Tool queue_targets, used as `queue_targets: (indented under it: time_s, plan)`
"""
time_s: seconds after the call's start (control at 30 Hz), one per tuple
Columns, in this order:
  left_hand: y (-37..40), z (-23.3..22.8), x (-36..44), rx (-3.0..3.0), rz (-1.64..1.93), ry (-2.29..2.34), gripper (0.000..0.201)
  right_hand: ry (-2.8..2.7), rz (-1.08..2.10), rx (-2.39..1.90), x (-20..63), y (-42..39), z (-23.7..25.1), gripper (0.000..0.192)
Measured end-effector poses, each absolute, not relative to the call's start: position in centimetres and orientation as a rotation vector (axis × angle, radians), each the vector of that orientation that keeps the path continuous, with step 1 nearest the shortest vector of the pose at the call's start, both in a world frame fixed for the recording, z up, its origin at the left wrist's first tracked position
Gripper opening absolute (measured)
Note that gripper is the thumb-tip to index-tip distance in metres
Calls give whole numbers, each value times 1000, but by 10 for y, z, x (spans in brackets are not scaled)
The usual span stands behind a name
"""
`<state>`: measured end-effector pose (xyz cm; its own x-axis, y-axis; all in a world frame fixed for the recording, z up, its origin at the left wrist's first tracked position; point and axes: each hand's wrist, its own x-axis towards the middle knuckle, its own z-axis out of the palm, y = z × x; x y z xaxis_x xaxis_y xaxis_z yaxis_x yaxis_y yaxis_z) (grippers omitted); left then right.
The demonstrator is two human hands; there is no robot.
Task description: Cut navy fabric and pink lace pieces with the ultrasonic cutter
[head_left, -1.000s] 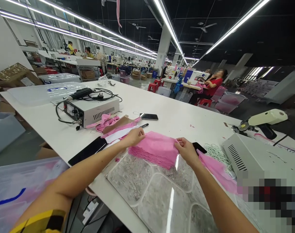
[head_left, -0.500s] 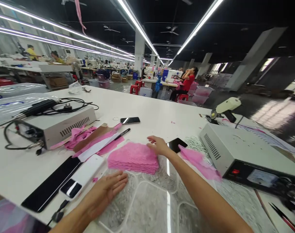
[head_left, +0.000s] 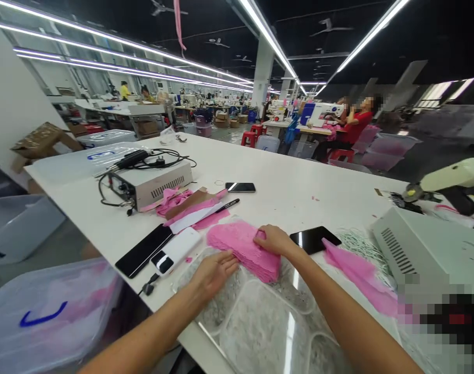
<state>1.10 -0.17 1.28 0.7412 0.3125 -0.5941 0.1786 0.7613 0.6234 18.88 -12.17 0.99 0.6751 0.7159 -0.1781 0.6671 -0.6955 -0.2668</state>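
Observation:
A thick stack of pink fabric pieces [head_left: 237,241] lies slanted on a clear plastic lid [head_left: 260,322] near the front of the table. My right hand [head_left: 275,240] grips the stack's far right edge, its thumb on the top layer and the fingers curled over the back. At the near left side, my left hand [head_left: 215,271] is open, palm turned up, with its outstretched fingertips against the layers. Just beyond my right hand lies a black phone [head_left: 313,240]. A loose pink fabric piece [head_left: 357,272] is spread to the right of it.
Left of the stack are a white device [head_left: 178,249], a long black bar [head_left: 143,252], pink scraps [head_left: 172,201], a pen [head_left: 228,204] and a grey metal box [head_left: 159,184]. Another grey box [head_left: 428,249] stands right. A lidded plastic bin [head_left: 53,311] sits below the table's left edge.
My left hand has come up to the stack's near side, and my right hand has closed on its far edge. The stack has turned clockwise. The view has swung left.

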Motion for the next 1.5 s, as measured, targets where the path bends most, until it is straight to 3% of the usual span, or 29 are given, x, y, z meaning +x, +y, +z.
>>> queue_targets:
  time_s: [0.23, 0.37, 0.7, 0.97, 1.23, 1.4, 1.5]
  plan:
    - [10, 8, 18, 910, -29, 754, 8, -1116, 534, -2779, 178, -139, 5, 35]
    - [14, 5, 24, 1053, -138, 779, 24, -1075, 578, -2788, 165, -145, 4, 35]
    - [0, 15, 36, 1472, -119, 886, 21, -1034, 468, -2773, 145, -154, -6, 37]
    - [-9, 10, 44, 1480, -147, 902, 25, -961, 401, -2707, 134, -162, -11, 35]
    - [-22, 0, 20, 1448, -168, 786, 29, -1024, 154, -2400, 127, -202, 2, 38]
    - [-3, -1, -15, 1620, -226, 578, 23, -1342, 250, -2088, 86, -233, 11, 25]
    - [7, 3, -39, 1831, -140, 401, 17, -1515, 205, -1924, 69, -238, 0, 27]
